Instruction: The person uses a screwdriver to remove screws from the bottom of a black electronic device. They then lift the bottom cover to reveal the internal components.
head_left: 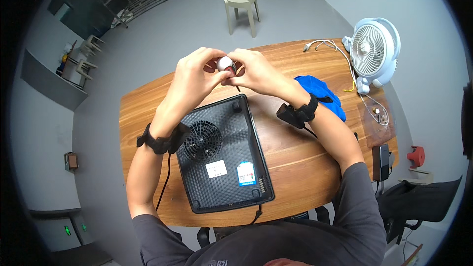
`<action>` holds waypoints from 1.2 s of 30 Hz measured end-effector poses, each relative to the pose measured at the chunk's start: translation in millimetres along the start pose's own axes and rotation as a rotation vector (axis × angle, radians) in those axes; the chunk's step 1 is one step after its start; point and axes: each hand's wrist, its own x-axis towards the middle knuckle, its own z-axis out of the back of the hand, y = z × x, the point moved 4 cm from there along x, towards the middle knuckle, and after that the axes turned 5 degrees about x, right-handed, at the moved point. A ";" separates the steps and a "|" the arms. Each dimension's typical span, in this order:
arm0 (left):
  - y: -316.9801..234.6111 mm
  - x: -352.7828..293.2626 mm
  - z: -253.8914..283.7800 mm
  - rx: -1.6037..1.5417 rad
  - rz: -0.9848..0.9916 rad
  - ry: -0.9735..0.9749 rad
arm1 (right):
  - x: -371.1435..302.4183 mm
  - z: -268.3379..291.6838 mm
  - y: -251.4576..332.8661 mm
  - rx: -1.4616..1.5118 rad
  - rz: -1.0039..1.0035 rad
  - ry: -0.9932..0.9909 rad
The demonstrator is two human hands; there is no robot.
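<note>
My left hand (198, 71) and my right hand (253, 71) meet above the far part of the table. The fingertips of both are closed around a small object (225, 63) with a round white end and red and dark sides. A thin dark rod shows below the fingers; what kind of thing this is I cannot make out. Nearer to me lies a flat black induction cooker (221, 143), underside up, with a round fan grille (202, 140), small feet and two stickers. Its cord leaves at the near edge. Neither hand touches the cooker.
On the wooden table (290, 167), a blue cloth (320, 93) lies beyond my right forearm. A white fan (369, 49), loose white cables and a black adapter box (380, 162) line the right side. A stool (241, 0) stands past the far edge.
</note>
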 end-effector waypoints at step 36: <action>2.8 2.3 -6.0 0.015 0.014 0.067 | -2.8 3.5 -8.2 -0.017 0.010 0.105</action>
